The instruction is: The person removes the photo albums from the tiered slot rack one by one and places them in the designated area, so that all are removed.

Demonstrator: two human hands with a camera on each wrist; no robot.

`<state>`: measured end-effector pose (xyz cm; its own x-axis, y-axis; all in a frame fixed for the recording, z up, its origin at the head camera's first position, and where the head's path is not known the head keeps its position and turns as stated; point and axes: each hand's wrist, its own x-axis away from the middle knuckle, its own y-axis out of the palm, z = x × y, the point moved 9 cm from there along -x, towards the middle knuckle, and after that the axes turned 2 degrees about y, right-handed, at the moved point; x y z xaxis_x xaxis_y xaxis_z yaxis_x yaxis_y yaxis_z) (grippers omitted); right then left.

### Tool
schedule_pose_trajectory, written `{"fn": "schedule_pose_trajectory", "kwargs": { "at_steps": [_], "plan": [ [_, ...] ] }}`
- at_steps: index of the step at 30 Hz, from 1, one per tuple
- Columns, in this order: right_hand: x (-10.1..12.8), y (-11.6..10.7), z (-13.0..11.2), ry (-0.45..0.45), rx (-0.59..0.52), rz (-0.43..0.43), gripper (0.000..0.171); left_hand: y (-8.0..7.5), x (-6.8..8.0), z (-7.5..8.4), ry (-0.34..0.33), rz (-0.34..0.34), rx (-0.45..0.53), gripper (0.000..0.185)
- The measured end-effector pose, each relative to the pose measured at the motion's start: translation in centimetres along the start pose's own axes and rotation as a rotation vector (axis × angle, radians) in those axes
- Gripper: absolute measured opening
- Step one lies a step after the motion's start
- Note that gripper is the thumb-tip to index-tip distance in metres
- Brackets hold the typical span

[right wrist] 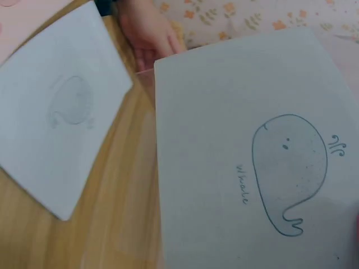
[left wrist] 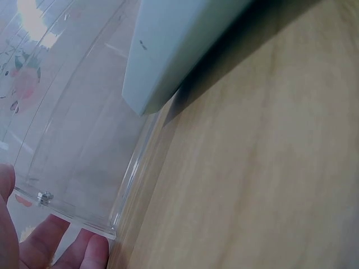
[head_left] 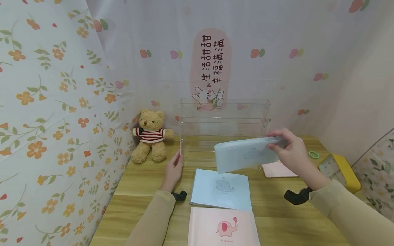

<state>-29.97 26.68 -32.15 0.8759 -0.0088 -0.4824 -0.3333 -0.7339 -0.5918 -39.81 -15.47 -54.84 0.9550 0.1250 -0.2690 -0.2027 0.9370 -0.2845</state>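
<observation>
Nearest on the wooden table (head_left: 147,191) lies a pink elephant notebook (head_left: 224,227), and just behind it a blue whale notebook (head_left: 220,189) lies flat. Behind this one, the right hand (head_left: 290,150) pinches a second blue whale notebook (head_left: 246,155) by its right end and holds it in the air, in front of the clear acrylic shelf (head_left: 223,124). The left hand (head_left: 174,170) rests with straight fingers against the shelf's left front corner. Left of the shelf sits a teddy bear (head_left: 150,136). The two hands are well apart.

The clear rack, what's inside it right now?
Nothing shows inside the clear rack. The blue whale book in the right hand covers its lower right part. The left hand touches its left end.
</observation>
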Motion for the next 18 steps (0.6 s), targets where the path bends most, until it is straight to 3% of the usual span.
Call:
{"fn": "schedule_pose_trajectory", "kwargs": {
  "at_steps": [9, 18],
  "plan": [
    [4.4, -0.5, 4.0, 0.044, 0.003, -0.134, 0.03, 0.1, 0.0, 0.3, 0.001, -0.004, 0.003, 0.047],
    [6.9, -1.6, 8.4, 0.052, 0.091, -0.177, 0.036, 0.0, -0.1, 0.4, 0.01, -0.006, 0.022, 0.046]
  ]
}}
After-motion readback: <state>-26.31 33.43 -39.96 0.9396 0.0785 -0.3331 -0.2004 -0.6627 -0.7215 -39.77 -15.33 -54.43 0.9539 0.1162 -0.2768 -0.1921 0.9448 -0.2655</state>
